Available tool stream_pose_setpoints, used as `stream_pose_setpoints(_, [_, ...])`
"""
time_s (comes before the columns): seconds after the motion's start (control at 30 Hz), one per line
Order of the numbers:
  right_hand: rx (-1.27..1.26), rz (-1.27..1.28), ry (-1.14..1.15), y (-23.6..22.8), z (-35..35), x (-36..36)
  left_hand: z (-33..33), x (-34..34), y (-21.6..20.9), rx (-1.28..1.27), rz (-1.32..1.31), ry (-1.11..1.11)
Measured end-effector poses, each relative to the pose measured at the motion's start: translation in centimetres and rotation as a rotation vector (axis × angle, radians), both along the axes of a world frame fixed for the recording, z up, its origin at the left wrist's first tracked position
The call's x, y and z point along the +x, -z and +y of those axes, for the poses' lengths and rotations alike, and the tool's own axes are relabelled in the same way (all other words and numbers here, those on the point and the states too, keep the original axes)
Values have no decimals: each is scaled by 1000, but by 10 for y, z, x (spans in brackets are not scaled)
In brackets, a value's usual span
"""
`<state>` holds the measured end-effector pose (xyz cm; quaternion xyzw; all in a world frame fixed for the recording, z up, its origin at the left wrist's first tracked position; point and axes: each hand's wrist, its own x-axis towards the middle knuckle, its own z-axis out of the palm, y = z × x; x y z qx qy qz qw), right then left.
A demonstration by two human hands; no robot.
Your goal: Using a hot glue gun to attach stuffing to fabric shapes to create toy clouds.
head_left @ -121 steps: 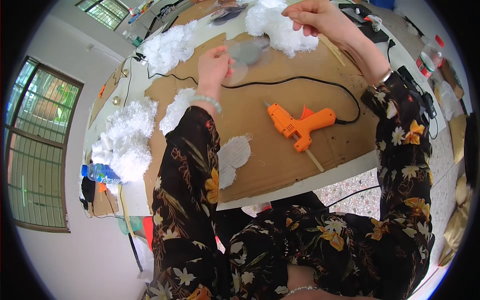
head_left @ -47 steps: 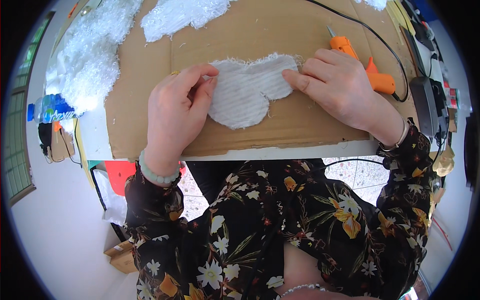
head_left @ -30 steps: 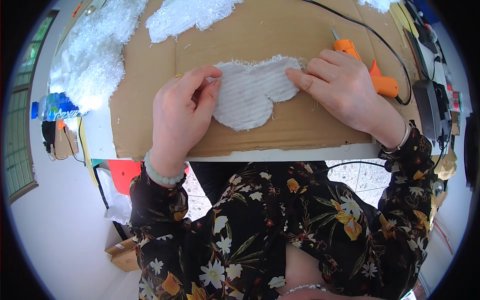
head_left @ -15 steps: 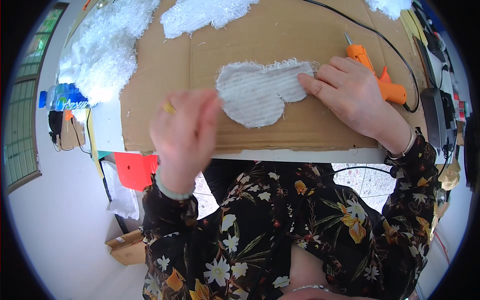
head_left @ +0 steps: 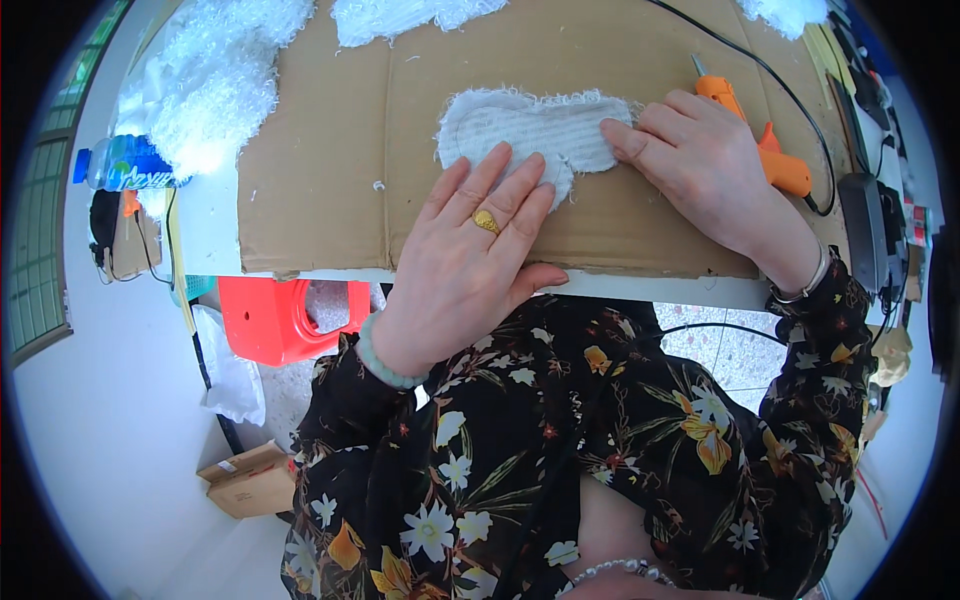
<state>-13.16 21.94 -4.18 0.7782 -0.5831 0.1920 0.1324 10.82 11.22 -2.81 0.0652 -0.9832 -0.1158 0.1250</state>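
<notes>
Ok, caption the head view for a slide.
Left hand spread on frayed white fabric piece over cardboard; right hand at the fabric's right end, orange glue gun nearby.

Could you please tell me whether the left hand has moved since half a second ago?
Yes: against the crease in the cardboard, the left hand has moved right, and its fingers now lie over the lower part of the white fabric piece.
</notes>
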Motion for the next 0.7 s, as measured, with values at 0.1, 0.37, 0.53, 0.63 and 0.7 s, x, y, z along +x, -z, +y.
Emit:
stream_pose_setpoints(0.1, [-11, -15, -1, 1, 0, 1, 1, 0, -1, -25, -39, -12])
stream_pose_setpoints(0.37, [-57, 13, -21, 3, -4, 0, -6, 4, 0, 149, 154, -44])
stream_pose_setpoints(0.53, [-41, 31, 0, 3, -1, -3, -17, 9, 4, 145, 295, -40])
stream_pose_setpoints(0.63, [-40, 26, -2, 4, -1, -3, -10, 11, 2, 79, 281, -42])
stream_pose_setpoints(0.7, [-41, 18, -3, 4, -1, -3, -3, 11, 2, 30, 253, -38])
